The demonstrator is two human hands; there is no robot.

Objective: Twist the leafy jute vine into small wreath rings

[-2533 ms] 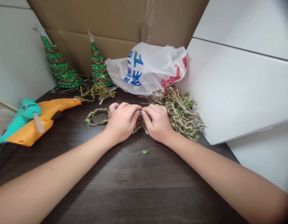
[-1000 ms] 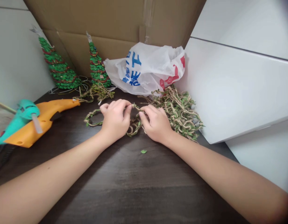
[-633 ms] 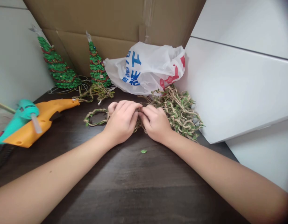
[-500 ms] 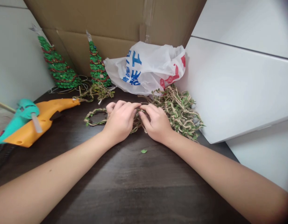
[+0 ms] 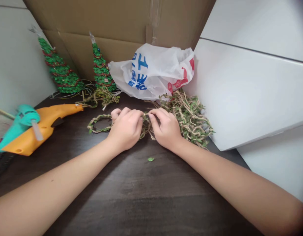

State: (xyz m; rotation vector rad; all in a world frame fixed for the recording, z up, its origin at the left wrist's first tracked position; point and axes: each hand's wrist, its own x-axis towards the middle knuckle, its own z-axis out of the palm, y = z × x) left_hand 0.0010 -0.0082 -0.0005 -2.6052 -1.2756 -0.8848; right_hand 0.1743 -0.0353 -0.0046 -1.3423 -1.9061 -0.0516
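Note:
A jute twine with small green leaves (image 5: 100, 122) lies on the dark wooden table (image 5: 131, 196). One end curls into a loop to the left of my hands. My left hand (image 5: 126, 129) and my right hand (image 5: 166, 129) both pinch this twine, fingertips almost touching in the middle. The strand runs on into a tangled heap of the same leafy twine (image 5: 190, 118), just right of my right hand. A single loose green leaf (image 5: 150, 159) rests on the table below my hands.
An orange and teal glue gun (image 5: 30, 127) lies at the left. Two small green sequin trees (image 5: 59, 70) (image 5: 101, 68) stand at the back before a cardboard box (image 5: 122, 23). A white plastic bag (image 5: 153, 70) sits behind the heap. White panels (image 5: 252, 85) wall the right side.
My fingers have kept working the twine: they drew apart a second ago, closed together, and now sit slightly apart again. The loop at the left has barely moved.

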